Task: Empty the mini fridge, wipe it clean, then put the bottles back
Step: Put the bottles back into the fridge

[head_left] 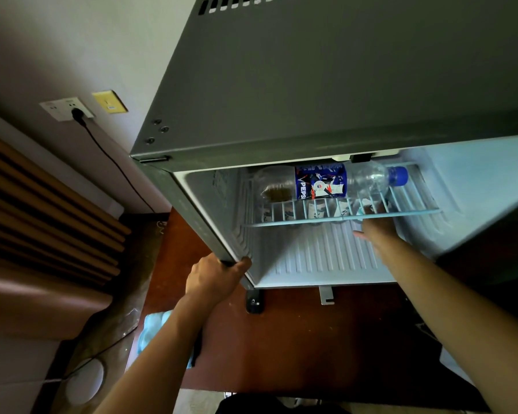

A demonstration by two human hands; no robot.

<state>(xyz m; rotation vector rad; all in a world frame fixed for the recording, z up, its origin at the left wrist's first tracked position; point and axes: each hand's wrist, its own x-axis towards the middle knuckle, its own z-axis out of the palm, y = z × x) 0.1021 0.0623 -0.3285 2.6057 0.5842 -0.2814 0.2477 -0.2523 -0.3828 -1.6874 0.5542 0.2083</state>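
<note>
Open mini fridge (311, 85), Pepsi bottle (320, 182) on shelf above right grip (377, 225)

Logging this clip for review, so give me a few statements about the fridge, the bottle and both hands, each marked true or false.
1. A Pepsi bottle lies on its side on the wire shelf. True.
2. The bottle's cap is red. False: it is blue.
3. The left hand grips the fridge's front left edge. True.
4. The right hand holds the bottle. False: it reaches in under the shelf, below the bottle.
5. The bottle is full. False: only a little dark liquid shows near its base.
</note>
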